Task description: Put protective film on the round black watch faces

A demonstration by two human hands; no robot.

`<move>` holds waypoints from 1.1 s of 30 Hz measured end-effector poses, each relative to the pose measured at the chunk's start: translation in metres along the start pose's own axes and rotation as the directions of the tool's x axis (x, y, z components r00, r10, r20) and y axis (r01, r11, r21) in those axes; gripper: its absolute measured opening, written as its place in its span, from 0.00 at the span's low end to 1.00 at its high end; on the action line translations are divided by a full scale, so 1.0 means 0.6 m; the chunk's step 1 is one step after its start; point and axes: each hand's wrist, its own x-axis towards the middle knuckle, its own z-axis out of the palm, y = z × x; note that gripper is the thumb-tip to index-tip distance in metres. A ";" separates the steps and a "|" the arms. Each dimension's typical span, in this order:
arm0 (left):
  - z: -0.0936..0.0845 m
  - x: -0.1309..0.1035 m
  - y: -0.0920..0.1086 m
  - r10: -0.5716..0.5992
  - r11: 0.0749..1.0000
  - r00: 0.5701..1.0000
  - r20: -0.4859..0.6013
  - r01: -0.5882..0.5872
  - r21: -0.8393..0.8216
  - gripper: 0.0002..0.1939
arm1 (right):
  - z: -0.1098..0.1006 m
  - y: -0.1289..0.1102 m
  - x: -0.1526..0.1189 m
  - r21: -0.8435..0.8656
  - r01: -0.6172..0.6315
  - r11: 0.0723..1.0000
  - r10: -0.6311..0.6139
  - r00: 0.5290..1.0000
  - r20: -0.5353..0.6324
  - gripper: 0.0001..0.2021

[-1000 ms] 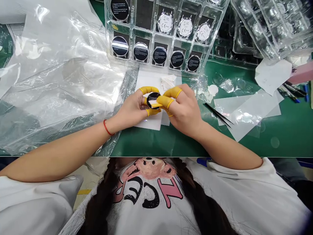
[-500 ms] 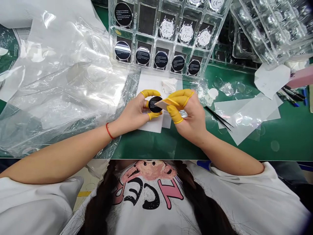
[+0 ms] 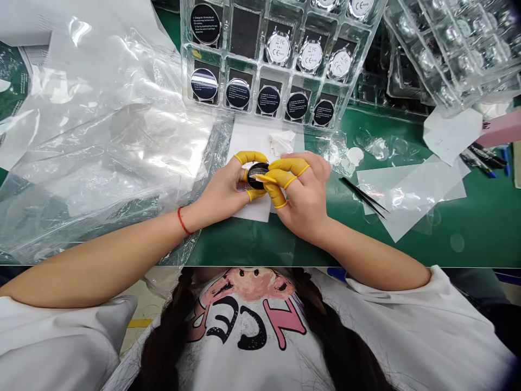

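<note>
Yellow finger cots cover several fingertips of both my hands. My left hand [image 3: 223, 187] is closed around the rim of a round watch head [image 3: 253, 170], its black face up with small white print. My right hand [image 3: 303, 198] pinches a small pale folded piece, cloth or paper [image 3: 259, 177], against that face. Its fingers hide the right part of the watch. Below both hands lie white sheets [image 3: 252, 213]; a crumpled white cloth [image 3: 281, 143] sits just beyond them.
A clear compartment tray [image 3: 223, 61] of watch heads stands at the back, more trays [image 3: 448, 49] stacked to its right. Plastic bags [image 3: 101, 141] cover the left. Black tweezers [image 3: 362, 196], translucent sheets [image 3: 411, 190], clear film scraps [image 3: 376, 146] and pens [image 3: 486, 160] lie at right.
My right hand has moved left and down, bringing the pale piece from the watch's right edge farther over its face. My left hand keeps its hold with hardly any movement.
</note>
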 end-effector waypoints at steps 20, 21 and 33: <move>-0.004 0.001 -0.004 -0.064 0.992 0.995 0.072 0.071 -0.101 0.30 | -0.042 0.127 0.009 0.328 -0.472 0.819 0.424 0.881 0.209 0.15; -0.004 0.001 -0.002 -0.069 0.992 0.995 0.067 0.075 -0.103 0.31 | -0.044 0.151 -0.003 0.302 -0.505 0.808 0.456 0.862 0.221 0.16; -0.002 0.001 0.002 -0.029 0.982 0.998 0.059 0.040 -0.186 0.39 | 0.001 0.042 0.101 0.481 -0.530 0.698 0.227 0.801 0.554 0.17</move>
